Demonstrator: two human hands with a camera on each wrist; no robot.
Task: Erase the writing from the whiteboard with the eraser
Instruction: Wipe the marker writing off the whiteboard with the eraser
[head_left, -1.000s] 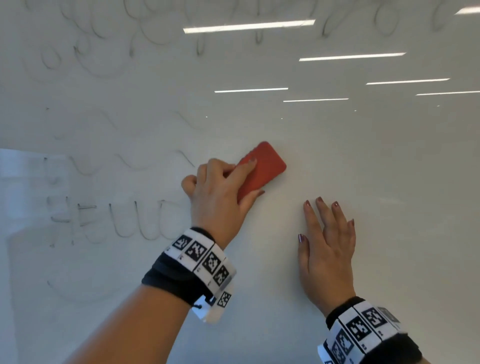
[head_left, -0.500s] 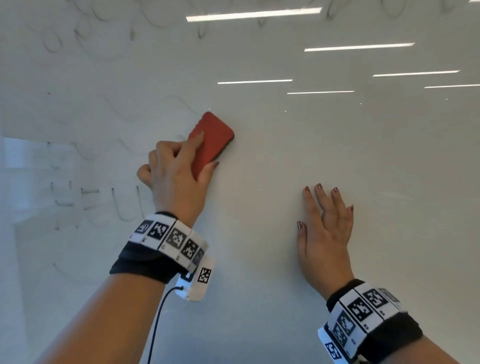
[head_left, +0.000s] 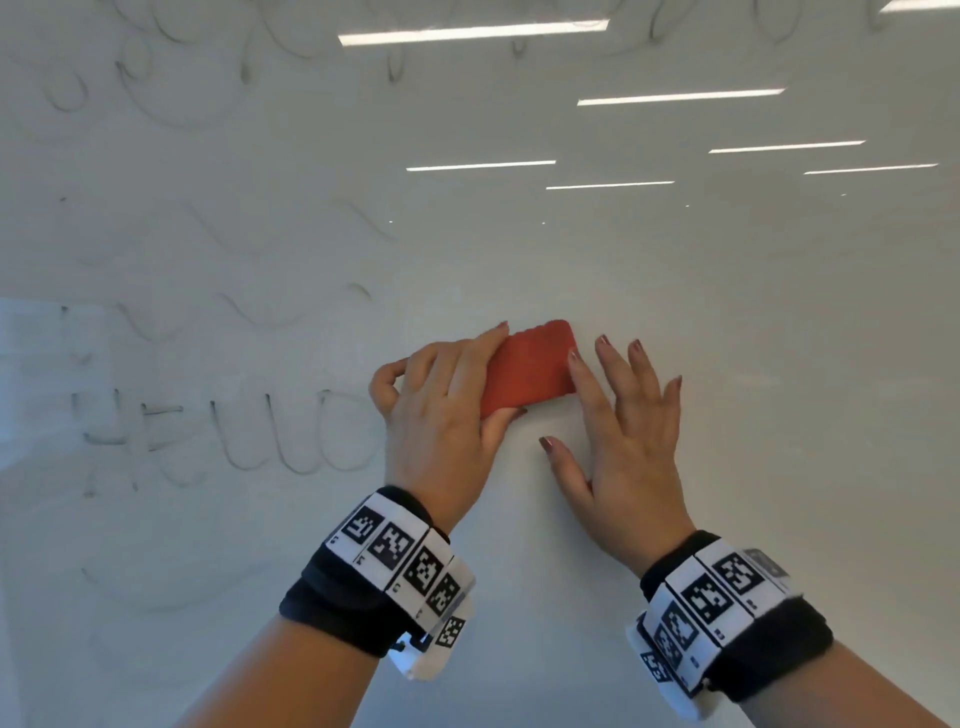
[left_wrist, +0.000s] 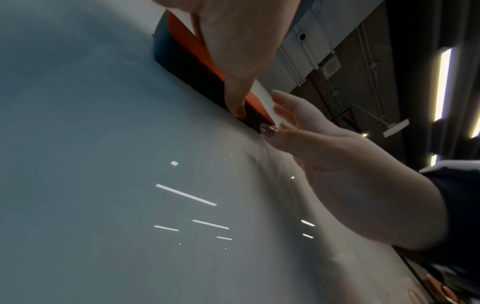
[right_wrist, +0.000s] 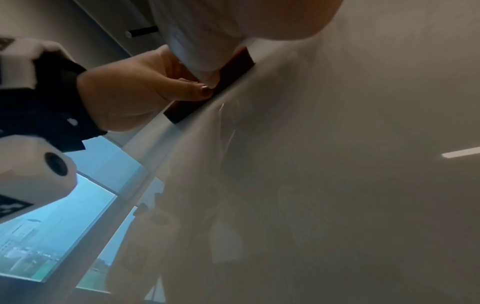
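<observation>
My left hand (head_left: 452, 410) grips the red eraser (head_left: 530, 369) by its left end and holds it flat against the whiteboard (head_left: 753, 322), thumb below and fingers on top. My right hand (head_left: 623, 415) lies open on the board just right of it, its index fingertip touching the eraser's right end. Faint grey writing reading "HELLO" (head_left: 223, 431) sits left of my left hand, with wavy lines (head_left: 249, 312) above it. The left wrist view shows the eraser (left_wrist: 187, 53) with its dark felt against the board. The right wrist view shows the eraser (right_wrist: 182, 111) under my left thumb.
Faded loops and scribbles (head_left: 208, 57) run across the top of the board, and a faint curve (head_left: 156, 592) lies below the word. Ceiling lights reflect on the glossy surface at the upper right. A window (right_wrist: 52, 236) shows beyond the board's edge in the right wrist view.
My left hand has swept the eraser down and to the right, from beside the wavy lines to my right hand. The right hand stays flat on the board and now touches the eraser.
</observation>
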